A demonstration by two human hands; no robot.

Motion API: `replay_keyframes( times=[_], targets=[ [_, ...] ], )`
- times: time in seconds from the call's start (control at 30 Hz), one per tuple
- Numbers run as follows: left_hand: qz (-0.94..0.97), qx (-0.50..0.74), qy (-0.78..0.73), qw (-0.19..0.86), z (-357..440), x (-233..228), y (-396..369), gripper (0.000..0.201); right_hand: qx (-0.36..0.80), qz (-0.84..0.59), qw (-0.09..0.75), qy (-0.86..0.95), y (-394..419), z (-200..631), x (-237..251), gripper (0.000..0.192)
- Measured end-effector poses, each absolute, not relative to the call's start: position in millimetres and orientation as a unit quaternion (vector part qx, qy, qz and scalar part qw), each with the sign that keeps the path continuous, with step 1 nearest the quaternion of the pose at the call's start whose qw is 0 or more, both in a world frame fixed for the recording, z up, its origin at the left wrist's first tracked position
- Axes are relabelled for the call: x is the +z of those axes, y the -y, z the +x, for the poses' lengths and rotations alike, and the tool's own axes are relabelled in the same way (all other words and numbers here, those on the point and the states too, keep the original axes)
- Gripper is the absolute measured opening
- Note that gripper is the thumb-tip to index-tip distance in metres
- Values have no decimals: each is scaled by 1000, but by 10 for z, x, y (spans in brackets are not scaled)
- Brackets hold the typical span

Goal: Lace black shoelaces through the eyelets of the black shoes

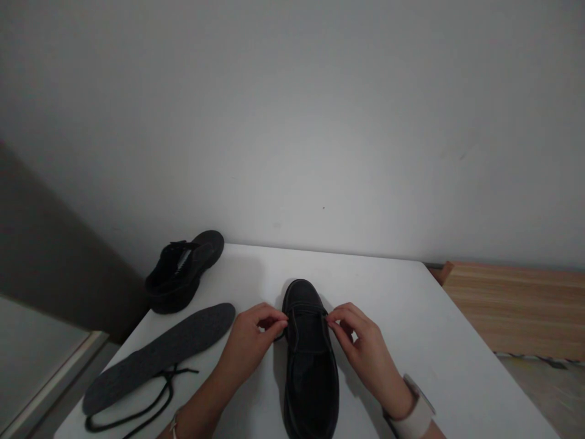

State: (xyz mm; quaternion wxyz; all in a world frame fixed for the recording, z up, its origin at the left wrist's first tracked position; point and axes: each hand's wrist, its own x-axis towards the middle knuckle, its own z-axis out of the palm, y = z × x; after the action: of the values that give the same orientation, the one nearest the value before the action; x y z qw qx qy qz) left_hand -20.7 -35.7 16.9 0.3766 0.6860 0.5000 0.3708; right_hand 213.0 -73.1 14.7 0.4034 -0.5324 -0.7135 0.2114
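Note:
A black shoe [312, 384] lies sole down on the white table [370, 292], its toe pointing away from me. At the left edge of its upper, just behind the toe cap, my left hand [256, 335] pinches with thumb and forefinger. My right hand [359, 341] makes the same kind of pinch on the opposite edge. What exactly sits between the fingertips is too small and dark to see clearly. No lace crosses the shoe's front. A grey insole [159, 353] rests flat left of my left hand, with a loose black shoelace [150, 402] beside and partly under it.
Another black shoe [185, 271] stands at the table's back left corner, close to the wall. A pale wall [320, 134] rises behind the table. Beyond the right edge is a wooden surface [516, 305], lower than the table.

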Motion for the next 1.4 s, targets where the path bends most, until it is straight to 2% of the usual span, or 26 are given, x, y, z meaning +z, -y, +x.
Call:
replay_keyframes(
  times=[0.1,0.27,0.37,0.43,0.6,0.67,0.87,1.07,1.2,1.4],
  targets=[
    [703,379,-507,323,-187,150,397,11,209,-533,406,712,731,2123,147,15],
    [798,338,-472,162,-159,135,484,23,202,-532,404,716,736,2108,151,15],
    [821,317,-459,123,-148,151,499,26,197,-529,404,720,739,2103,148,15],
    [816,314,-462,151,-151,188,481,25,195,-528,406,720,740,2100,146,15],
    [735,332,-484,339,-192,253,373,14,194,-533,404,718,744,2094,161,15],
    [707,344,-491,375,-200,238,350,12,197,-535,403,716,746,2092,164,15],
    [731,375,-485,301,-163,232,428,18,214,-539,405,707,776,2063,173,15],
    [728,397,-476,295,-123,314,591,22,237,-544,400,699,885,1983,301,14],
    [734,401,-475,272,-67,303,660,38,233,-562,372,701,949,1956,341,17],
    [718,408,-477,301,-67,246,647,25,222,-576,358,701,978,1930,281,24]
  ],
)
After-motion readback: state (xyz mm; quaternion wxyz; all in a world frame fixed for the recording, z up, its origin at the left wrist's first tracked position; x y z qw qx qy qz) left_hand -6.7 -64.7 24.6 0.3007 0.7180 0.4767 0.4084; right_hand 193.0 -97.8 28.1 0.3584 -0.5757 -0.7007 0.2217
